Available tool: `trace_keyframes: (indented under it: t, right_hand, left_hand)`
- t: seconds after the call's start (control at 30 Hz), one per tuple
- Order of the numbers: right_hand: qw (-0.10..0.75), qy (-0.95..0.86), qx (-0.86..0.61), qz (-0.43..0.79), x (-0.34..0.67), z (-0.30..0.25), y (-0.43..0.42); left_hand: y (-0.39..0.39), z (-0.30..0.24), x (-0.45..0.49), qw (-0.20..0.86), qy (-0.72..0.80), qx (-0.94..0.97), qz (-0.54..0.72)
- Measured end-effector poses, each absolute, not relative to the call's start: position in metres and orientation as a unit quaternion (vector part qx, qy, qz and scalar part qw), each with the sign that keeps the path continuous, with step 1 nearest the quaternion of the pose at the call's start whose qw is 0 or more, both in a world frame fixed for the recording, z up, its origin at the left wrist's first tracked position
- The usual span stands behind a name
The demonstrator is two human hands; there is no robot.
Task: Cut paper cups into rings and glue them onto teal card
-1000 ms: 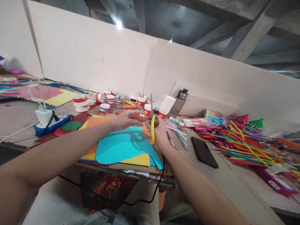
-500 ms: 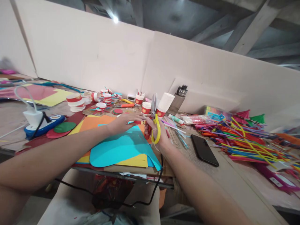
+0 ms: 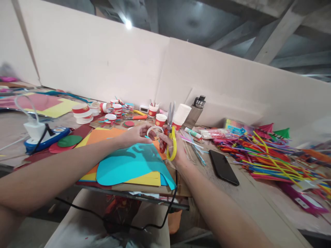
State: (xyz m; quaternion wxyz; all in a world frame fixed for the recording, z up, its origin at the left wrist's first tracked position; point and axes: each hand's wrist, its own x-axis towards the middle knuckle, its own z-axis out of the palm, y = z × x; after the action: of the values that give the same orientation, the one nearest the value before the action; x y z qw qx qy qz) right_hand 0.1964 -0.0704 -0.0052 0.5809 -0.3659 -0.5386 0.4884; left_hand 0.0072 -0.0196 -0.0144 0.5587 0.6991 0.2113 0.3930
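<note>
A thin white ring (image 3: 156, 127), like a strip cut from a paper cup, is held up between my hands above the paper sheets. My left hand (image 3: 137, 135) has its fingers curled at the ring's left edge. In my right hand (image 3: 178, 151) are scissors (image 3: 171, 139) with one yellow and one red handle, their blades pointing up and away. The right fingertips reach the ring's right side; whether they pinch it too is hard to tell. Under both hands lies a turquoise paper sheet (image 3: 129, 162), on top of orange and yellow sheets.
Behind stand a red-and-white paper cup (image 3: 160, 120), a stack of cups (image 3: 182, 115) and a grey bottle (image 3: 196, 112). A black phone (image 3: 223, 167) and many pipe cleaners (image 3: 266, 155) lie to the right. At left is a blue power strip (image 3: 48, 137) with cables.
The red-and-white strip between my hands has turned and now shows as an open white ring. My left hand has shifted slightly and its fingers are more curled. The scissors stay in my right hand.
</note>
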Motion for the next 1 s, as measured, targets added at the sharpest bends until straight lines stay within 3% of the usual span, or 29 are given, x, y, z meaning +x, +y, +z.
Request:
trace_keyframes:
  t: [0.2, 1.0]
  right_hand:
    - [0.588, -0.554, -0.358, 0.469, 0.198, -0.011, -0.065]
    - [0.59, -0.539, -0.387, 0.459, 0.193, -0.013, -0.064]
  left_hand:
    - [-0.022, -0.008, 0.006, 0.648, 0.217, 0.593, 0.427]
    - [-0.012, -0.011, -0.001, 0.6, 0.281, 0.598, 0.451]
